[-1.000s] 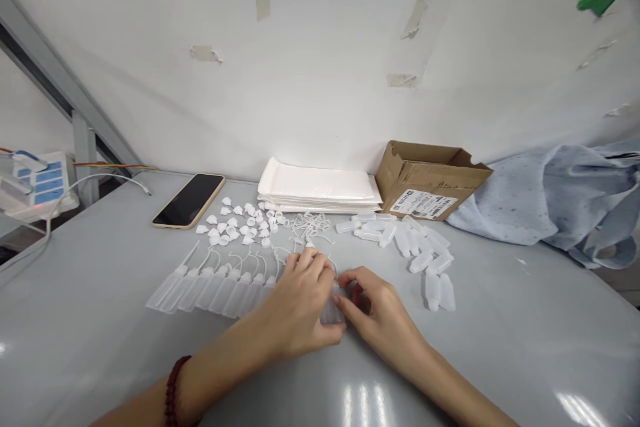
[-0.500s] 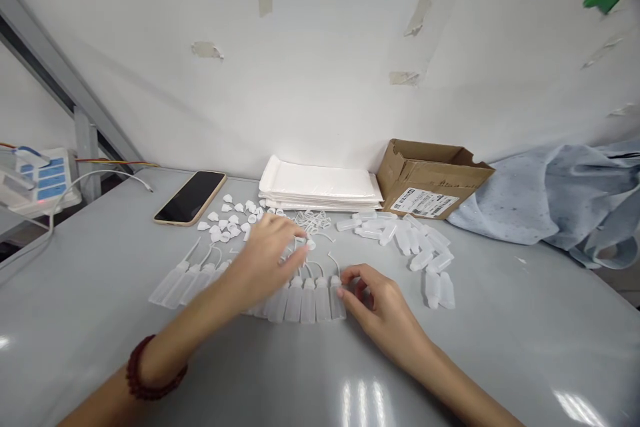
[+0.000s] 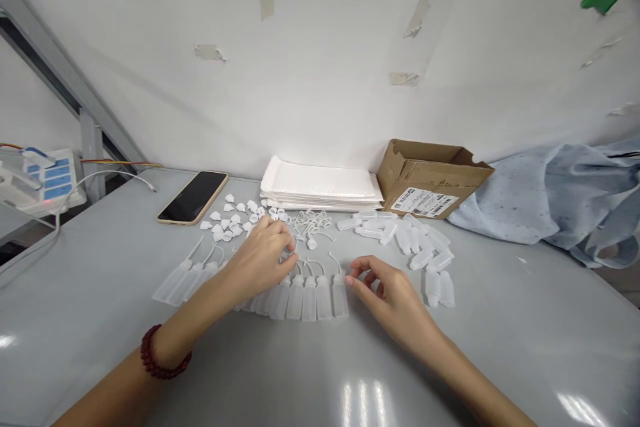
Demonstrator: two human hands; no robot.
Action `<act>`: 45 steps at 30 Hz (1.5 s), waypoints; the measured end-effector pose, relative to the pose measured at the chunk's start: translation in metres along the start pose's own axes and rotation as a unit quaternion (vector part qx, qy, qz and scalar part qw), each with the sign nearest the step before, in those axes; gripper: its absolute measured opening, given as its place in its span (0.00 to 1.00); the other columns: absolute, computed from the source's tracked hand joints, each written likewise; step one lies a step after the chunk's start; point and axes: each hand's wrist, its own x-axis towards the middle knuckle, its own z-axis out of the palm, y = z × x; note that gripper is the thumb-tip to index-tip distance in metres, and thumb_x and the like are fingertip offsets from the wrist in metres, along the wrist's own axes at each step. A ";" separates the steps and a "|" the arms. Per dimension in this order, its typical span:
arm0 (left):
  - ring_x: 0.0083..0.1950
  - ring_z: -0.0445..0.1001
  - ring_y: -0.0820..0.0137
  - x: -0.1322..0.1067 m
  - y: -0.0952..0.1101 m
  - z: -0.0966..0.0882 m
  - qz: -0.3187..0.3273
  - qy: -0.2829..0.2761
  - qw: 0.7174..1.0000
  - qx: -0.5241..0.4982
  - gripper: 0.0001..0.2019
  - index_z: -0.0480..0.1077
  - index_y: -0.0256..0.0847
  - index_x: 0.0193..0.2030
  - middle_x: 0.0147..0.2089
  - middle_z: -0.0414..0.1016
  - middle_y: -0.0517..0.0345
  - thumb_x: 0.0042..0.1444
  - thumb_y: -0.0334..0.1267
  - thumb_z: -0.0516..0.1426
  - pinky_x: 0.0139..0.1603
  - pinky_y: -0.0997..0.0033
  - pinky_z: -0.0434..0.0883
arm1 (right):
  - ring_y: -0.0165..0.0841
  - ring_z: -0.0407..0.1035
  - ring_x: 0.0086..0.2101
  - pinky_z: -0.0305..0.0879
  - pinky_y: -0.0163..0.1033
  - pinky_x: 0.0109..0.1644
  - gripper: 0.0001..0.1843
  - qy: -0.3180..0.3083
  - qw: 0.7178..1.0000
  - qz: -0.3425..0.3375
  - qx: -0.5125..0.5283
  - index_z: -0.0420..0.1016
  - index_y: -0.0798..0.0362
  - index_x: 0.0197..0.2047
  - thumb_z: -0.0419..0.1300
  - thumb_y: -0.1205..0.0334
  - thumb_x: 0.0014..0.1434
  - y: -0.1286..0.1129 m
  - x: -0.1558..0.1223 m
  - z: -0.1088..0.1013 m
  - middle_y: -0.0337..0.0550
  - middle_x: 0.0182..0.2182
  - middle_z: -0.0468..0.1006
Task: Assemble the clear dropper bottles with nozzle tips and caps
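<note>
A row of small translucent bottles [image 3: 300, 295] with thin bent nozzles lies side by side on the grey table [image 3: 280, 373]. My left hand [image 3: 260, 257] hovers over the middle of the row, fingertips pinched together near the nozzle tips; what they hold, if anything, is hidden. My right hand [image 3: 387, 287] rests just right of the last bottle [image 3: 340, 295], fingers loosely apart and holding nothing. Loose white caps [image 3: 233, 217] and a tangle of thin white tubes [image 3: 311, 220] lie just beyond my left hand. Capless bottles [image 3: 417, 247] are piled to the right.
A phone [image 3: 193, 197] lies face up at the back left. A stack of white bags [image 3: 320, 187] and an open cardboard box [image 3: 430, 177] stand against the wall. Blue cloth [image 3: 560, 200] is heaped at the right; a cabled device [image 3: 43, 177] sits far left.
My left hand left the right end of the row, reached toward the tube pile, then drew back over the row. My right hand let go of the last bottle and shifted slightly right.
</note>
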 end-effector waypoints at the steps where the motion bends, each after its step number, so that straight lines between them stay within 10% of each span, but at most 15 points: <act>1: 0.43 0.65 0.60 0.000 0.000 0.000 -0.002 -0.004 1.000 -0.001 0.08 0.69 0.39 0.28 0.35 0.72 0.52 0.53 0.36 0.52 0.43 0.57 0.68 | 0.31 0.67 0.27 0.63 0.36 0.28 0.09 -0.004 1.000 0.005 0.003 0.70 0.54 0.40 0.54 0.59 0.59 0.000 0.000 -0.001 0.42 0.31 0.76; 11: 0.45 0.66 0.62 0.005 0.004 -0.011 -0.078 0.059 0.991 -0.095 0.09 0.70 0.42 0.30 0.37 0.74 0.57 0.56 0.40 0.52 0.35 0.66 0.67 | 0.33 0.69 0.29 0.64 0.36 0.27 0.12 0.000 1.000 0.020 0.001 0.71 0.53 0.40 0.55 0.54 0.58 0.004 0.004 -0.012 0.42 0.29 0.76; 20: 0.48 0.66 0.60 0.002 0.012 -0.011 -0.050 0.175 0.980 -0.073 0.07 0.71 0.41 0.33 0.37 0.76 0.54 0.58 0.37 0.53 0.34 0.67 0.68 | 0.39 0.71 0.34 0.67 0.43 0.34 0.10 0.196 0.964 -0.035 -0.174 0.71 0.54 0.39 0.53 0.59 0.59 0.050 0.027 -0.045 0.49 0.38 0.77; 28: 0.46 0.69 0.63 0.001 0.014 -0.005 0.030 0.179 0.983 -0.039 0.07 0.70 0.40 0.32 0.38 0.77 0.56 0.58 0.32 0.53 0.44 0.62 0.69 | 0.46 0.59 0.58 0.61 0.55 0.52 0.18 0.046 0.918 -0.195 -0.343 0.66 0.54 0.55 0.46 0.70 0.63 0.056 0.033 -0.027 0.55 0.59 0.66; 45: 0.42 0.70 0.67 -0.004 0.033 0.004 -0.018 0.117 0.976 -0.180 0.02 0.71 0.42 0.34 0.36 0.75 0.61 0.54 0.32 0.59 0.42 0.67 0.68 | 0.46 0.66 0.41 0.69 0.51 0.42 0.15 0.121 0.935 -0.214 -0.254 0.68 0.55 0.49 0.50 0.72 0.60 0.063 0.038 -0.017 0.53 0.40 0.76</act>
